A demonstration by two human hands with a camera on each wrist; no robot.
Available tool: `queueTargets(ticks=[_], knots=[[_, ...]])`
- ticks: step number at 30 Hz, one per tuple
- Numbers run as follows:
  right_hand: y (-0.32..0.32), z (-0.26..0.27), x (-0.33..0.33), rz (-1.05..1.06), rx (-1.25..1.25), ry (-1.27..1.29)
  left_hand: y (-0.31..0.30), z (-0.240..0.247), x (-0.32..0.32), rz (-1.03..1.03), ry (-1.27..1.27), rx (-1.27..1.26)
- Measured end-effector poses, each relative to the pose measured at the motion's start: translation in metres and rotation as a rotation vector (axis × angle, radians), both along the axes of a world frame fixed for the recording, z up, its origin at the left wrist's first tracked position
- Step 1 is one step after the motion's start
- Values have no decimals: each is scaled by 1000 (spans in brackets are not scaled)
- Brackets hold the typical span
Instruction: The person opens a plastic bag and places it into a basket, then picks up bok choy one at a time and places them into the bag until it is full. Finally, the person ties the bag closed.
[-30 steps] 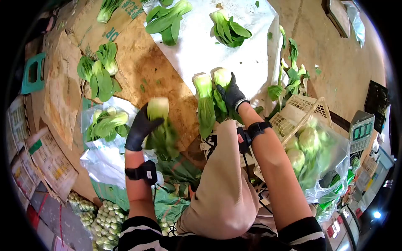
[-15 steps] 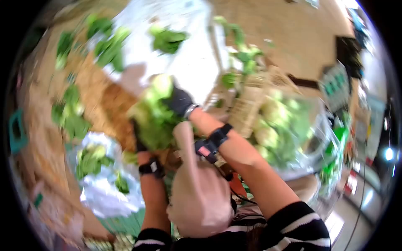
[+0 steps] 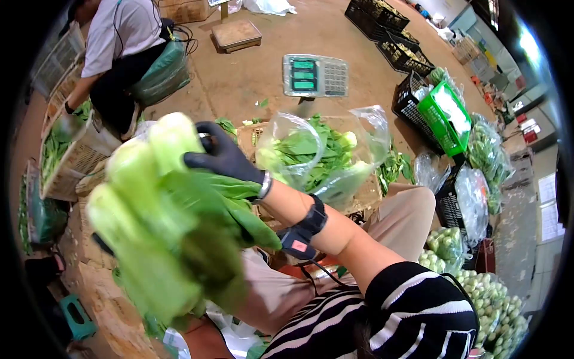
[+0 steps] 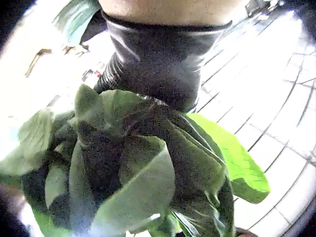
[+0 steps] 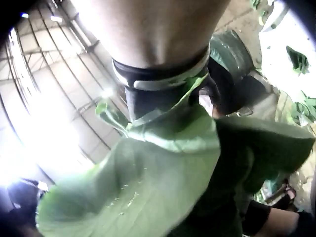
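Several heads of bok choy are bunched together, raised high in front of the body. Across their upper right side my right hand, in a black glove, grips a head near its pale base, thumb apart from the fingers. Below the bunch comes my left forearm; most of the left hand is hidden by leaves in the head view. In the left wrist view the gloved left hand holds the bunch, its fingers behind leaves. Large leaves also cover the right hand's fingers in the right wrist view.
Just beyond the right forearm, an open clear bag of bok choy sits in a plastic crate. Behind it stands a digital scale. Another person sits at the left by a crate. A green crate stands at right.
The hands brought the bok choy heads together and lifted them off the work surface. The head view swung right, so the bagged crate and scale now lie ahead.
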State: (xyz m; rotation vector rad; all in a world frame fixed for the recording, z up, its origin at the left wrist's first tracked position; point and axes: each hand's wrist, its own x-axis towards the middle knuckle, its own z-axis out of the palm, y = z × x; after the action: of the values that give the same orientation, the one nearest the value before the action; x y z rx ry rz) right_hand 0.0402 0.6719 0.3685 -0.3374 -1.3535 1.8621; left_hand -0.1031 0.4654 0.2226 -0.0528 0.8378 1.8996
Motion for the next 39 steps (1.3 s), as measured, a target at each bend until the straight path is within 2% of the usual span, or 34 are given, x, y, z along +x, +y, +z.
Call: queueTargets(ticks=[2,3,4,6,8,9,10,12,14,16,17,18,20,22,23,26,27,28,29,30,32,33,34,36,38,39], knots=[[-4,-21,38,-133,-164,71,18,24,27,-88,-3,21],[-10,-19,69,-139,-205,-36,25,37,42,-134,0,35],[-11,-37,92,-158,-258,-32,30,48,58,-181,13,37],[-17,-61,135,-174,-224,66,53,66,89,-267,18,41],[-23,-70,170,-294,-230,101,78,81,122,-358,31,47],[-15,-79,181,-348,-220,63,89,94,138,-414,39,45],[-9,-78,196,-453,-86,-38,102,124,159,-568,23,96],[3,-74,213,-580,-142,103,136,142,181,-618,127,41],[27,-96,220,-639,-260,347,176,173,213,-715,217,-6],[39,-106,226,-804,-409,517,219,194,244,-913,327,-27],[41,-106,236,-821,-457,572,243,197,256,-1020,355,-111],[49,-125,244,-955,-440,498,264,199,267,-1123,382,-195],[32,-100,271,-963,-652,628,303,185,295,-1250,483,-275],[34,-114,286,-1104,-702,456,338,155,315,-1331,513,-321],[34,-122,291,-1159,-607,380,351,142,322,-1335,516,-346],[46,-175,298,-1400,-282,-275,392,110,342,-1403,582,-300],[47,-178,306,-1407,-288,-290,413,93,343,-1573,647,-265],[49,-179,315,-1326,-178,-539,435,73,344,-1742,712,-221],[49,-181,324,-1222,-67,-782,456,44,345,-1874,944,-114],[47,-190,331,-1136,-25,-917,460,30,349,-1911,1202,91],[41,-192,333,-1075,48,-1293,465,-3,352,-1737,1720,454],[41,-189,334,-1064,45,-1302,462,22,359,-1917,1764,311],[40,-184,337,-1046,107,-1342,465,19,354,-1836,1960,405],[45,-166,347,-1023,176,-1382,459,21,346,-1814,1830,302],[50,-147,361,-637,12,-1523,438,15,346,-1491,2180,343],[46,-168,367,-913,205,-1327,431,-9,341,-1348,2166,427]])
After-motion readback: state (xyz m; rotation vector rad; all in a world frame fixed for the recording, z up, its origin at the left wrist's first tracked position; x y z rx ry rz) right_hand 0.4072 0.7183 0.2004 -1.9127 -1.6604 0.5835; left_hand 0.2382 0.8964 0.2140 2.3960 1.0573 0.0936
